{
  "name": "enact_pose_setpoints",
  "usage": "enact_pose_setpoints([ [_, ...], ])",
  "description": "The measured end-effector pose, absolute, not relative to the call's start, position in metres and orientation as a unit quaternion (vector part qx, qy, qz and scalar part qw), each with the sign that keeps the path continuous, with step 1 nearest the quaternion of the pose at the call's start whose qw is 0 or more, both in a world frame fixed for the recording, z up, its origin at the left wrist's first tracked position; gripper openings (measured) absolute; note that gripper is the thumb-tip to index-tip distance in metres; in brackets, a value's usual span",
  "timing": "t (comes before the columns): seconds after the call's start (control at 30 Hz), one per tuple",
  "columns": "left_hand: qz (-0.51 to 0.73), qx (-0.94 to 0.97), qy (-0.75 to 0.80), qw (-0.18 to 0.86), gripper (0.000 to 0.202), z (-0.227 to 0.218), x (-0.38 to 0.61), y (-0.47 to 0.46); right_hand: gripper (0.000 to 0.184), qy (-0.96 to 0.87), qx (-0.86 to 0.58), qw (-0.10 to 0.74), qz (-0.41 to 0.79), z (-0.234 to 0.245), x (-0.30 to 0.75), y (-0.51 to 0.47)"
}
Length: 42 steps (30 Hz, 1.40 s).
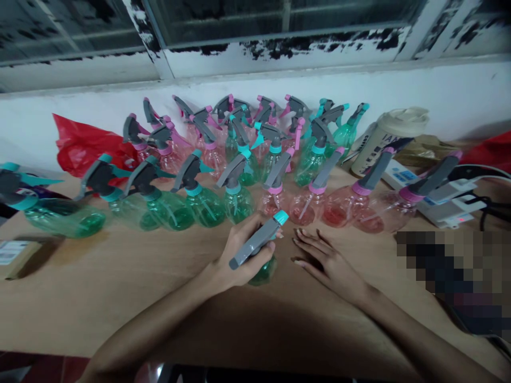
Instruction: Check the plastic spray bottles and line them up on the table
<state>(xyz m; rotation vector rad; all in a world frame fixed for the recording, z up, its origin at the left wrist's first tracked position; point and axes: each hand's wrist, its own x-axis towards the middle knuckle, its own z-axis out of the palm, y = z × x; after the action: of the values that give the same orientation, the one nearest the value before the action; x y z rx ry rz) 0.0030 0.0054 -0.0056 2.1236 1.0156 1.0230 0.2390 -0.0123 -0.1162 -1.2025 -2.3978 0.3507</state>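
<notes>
My left hand (243,255) is wrapped round the neck of a green spray bottle (264,272) with a grey trigger head and teal nozzle. Its fingers partly hide the bottle, which is upright at the middle of the table. Beside it, my right hand (329,260) lies on the tabletop with fingers spread, holding nothing. Just beyond both hands runs a front row of spray bottles: green ones (205,207) with teal collars on the left, pink ones (305,207) with pink collars on the right.
More spray bottles (275,159) stand behind, near the wall. A red plastic bag (90,146) sits back left, a small box (18,258) at the left edge. To the right are a printed cylindrical container (383,135) and a white device (443,205) with cables.
</notes>
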Motion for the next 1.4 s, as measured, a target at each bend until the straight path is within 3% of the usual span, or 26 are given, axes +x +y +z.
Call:
enact_pose_setpoints([
  [0.27,0.391,0.794,0.392,0.251,0.006,-0.008,0.005,0.007,0.050,-0.867,-0.429,0.224,0.120,-0.119,0.240,-0.012],
  [0.5,0.398,0.778,0.425,0.235,0.029,-0.010,0.009,0.003,0.051,-0.866,-0.429,0.228,0.119,-0.119,0.240,-0.011],
  [1.07,0.371,0.810,0.408,0.200,0.041,-0.027,-0.007,-0.002,0.047,-0.870,-0.436,0.217,0.080,-0.119,0.235,-0.015],
  [1.23,0.363,0.807,0.423,0.197,0.030,-0.025,-0.018,-0.009,0.045,-0.881,-0.433,0.189,0.036,-0.119,0.232,-0.015],
  [1.4,0.349,0.808,0.429,0.202,0.026,-0.019,-0.028,-0.021,0.046,-0.886,-0.450,0.108,0.006,-0.108,0.225,-0.011],
])
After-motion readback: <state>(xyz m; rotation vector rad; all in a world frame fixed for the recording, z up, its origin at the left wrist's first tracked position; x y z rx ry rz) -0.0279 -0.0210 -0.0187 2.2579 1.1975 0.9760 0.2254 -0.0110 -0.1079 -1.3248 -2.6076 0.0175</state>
